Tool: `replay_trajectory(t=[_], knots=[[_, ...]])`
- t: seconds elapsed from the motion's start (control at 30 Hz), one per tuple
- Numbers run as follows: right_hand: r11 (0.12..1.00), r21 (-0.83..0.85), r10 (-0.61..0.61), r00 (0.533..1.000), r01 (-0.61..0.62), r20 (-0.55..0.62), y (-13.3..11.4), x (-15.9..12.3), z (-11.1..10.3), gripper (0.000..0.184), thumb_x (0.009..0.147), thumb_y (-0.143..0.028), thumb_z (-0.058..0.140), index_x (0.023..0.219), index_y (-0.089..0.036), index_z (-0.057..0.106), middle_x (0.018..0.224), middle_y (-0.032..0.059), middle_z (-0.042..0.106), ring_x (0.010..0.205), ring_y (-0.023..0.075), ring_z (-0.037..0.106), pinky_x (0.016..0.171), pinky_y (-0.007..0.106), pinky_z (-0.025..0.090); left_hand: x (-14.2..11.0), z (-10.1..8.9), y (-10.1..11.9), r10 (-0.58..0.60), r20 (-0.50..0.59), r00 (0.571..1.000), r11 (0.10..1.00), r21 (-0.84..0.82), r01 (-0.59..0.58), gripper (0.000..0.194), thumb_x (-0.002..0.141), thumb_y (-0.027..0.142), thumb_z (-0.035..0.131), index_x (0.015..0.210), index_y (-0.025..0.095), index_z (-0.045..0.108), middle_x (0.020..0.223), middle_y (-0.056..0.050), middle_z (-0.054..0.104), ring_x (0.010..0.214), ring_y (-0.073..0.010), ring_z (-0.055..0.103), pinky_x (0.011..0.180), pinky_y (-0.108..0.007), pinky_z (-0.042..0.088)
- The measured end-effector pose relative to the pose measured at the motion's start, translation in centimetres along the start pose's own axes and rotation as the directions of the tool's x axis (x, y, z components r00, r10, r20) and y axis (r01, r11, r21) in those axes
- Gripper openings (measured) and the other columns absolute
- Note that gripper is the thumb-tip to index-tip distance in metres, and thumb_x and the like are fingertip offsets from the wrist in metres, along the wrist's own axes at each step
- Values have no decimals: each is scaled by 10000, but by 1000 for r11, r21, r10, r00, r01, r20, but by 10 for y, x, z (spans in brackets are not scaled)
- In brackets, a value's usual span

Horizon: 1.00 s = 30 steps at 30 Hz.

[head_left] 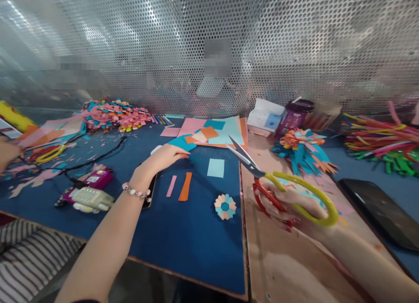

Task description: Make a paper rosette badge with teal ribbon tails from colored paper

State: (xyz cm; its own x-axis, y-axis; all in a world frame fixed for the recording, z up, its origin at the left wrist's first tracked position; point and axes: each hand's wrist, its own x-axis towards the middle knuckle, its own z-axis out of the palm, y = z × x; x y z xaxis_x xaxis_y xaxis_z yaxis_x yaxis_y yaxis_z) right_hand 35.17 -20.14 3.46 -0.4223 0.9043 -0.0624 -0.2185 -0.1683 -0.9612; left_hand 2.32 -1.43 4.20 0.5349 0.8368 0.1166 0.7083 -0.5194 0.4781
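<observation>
Table [193, 250]: cluttered between the hands, one sweep could scatter pieces. Scissors [253, 170]: gripped by the right hand [306, 207], blades parted, pointing leftward; a careless swing may nick the left hand [163, 158], beside teal paper [180, 142], pinch unclear. Paper flower [225, 198], left of right hand, could get bumped; orange strip [185, 187], pink strip [171, 186], left hand's near side, could get dragged.
</observation>
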Motion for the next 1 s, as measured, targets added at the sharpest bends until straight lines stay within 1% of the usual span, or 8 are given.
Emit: replay_trajectory(t=[0.2, 0.33, 0.4, 0.53, 0.67, 0.73, 0.8, 1.0], knots=[[999, -32, 18, 1000, -18, 11, 1, -2, -1, 191, 819, -372, 503, 756, -193, 494, 563, -28, 416, 420, 75, 273, 308, 197, 321, 1, -3, 0, -31, 67, 997, 999, -40, 34, 357, 864, 432, 441, 1096, 287, 670, 940, -6, 725, 868, -197, 654, 740, -259, 459], [998, -34, 48, 999, -48, 12, 2, -3, -2, 194, 815, -384, 508, 820, -190, 513, 567, -33, 411, 412, 71, 268, 310, 201, 324, 2, 1, 2, -144, -61, 988, 988, -65, 141, 505, 895, 514, 336, 1251, 232, 556, 908, -41, 725, 751, -191, 666, 682, -270, 483], [998, -31, 51, 998, -51, 23, 2, -2, -1, 199, 811, -381, 509, 848, -185, 516, 581, -32, 418, 406, 64, 265, 312, 200, 328, 4, 8, 4, -82, -89, 993, 995, -57, 77, 533, 903, 510, 326, 1342, 239, 456, 1075, -54, 689, 877, -195, 660, 778, -284, 481], [998, -34, 57, 998, -56, 25, 3, -1, -2, 203, 812, -374, 506, 864, -178, 513, 618, -25, 445, 401, 50, 262, 311, 191, 323, 10, 22, -4, 68, 81, 994, 997, 32, -71, 668, 849, 561, 434, 1435, 277, 282, 1459, -37, 377, 1288, -228, 417, 1013, -321, 361], [998, -37, 49, 999, -48, 21, 4, -1, -4, 210, 821, -379, 490, 839, -171, 513, 601, -24, 447, 397, 50, 254, 313, 196, 347, 14, 25, -34, -145, -77, 986, 915, 368, 164, 552, 881, 557, 342, 1277, 229, 541, 1456, -67, 378, 1370, -320, 248, 1102, -478, 177], [999, -36, 34, 999, -33, 19, 4, -1, -4, 203, 821, -376, 490, 845, -175, 512, 591, -25, 450, 393, 54, 259, 307, 199, 354, 14, 23, -46, -234, -115, 966, 855, 449, 260, 680, 822, 624, 406, 1337, 186, 476, 1465, -128, 346, 1373, -380, 199, 1086, -567, 114], [999, -35, 21, 1000, -21, 14, 3, -1, -2, 187, 821, -366, 492, 831, -180, 509, 574, -29, 440, 391, 59, 259, 304, 201, 359, 11, 22, -50, -277, -78, 958, 837, 470, 280, 844, 757, 710, 422, 1401, 167, 376, 1486, -155, 289, 1381, -411, 134, 1067, -620, 58], [999, -36, 23, 1000, -23, 6, -1, -2, 0, 184, 825, -365, 501, 826, -181, 519, 550, -36, 432, 378, 57, 246, 296, 198, 356, 2, 22, -27, -214, 190, 958, 898, 425, 116, 1052, 650, 816, 416, 1477, 259, 80, 1547, -75, 18, 1389, -384, -103, 1052, -635, -42]])
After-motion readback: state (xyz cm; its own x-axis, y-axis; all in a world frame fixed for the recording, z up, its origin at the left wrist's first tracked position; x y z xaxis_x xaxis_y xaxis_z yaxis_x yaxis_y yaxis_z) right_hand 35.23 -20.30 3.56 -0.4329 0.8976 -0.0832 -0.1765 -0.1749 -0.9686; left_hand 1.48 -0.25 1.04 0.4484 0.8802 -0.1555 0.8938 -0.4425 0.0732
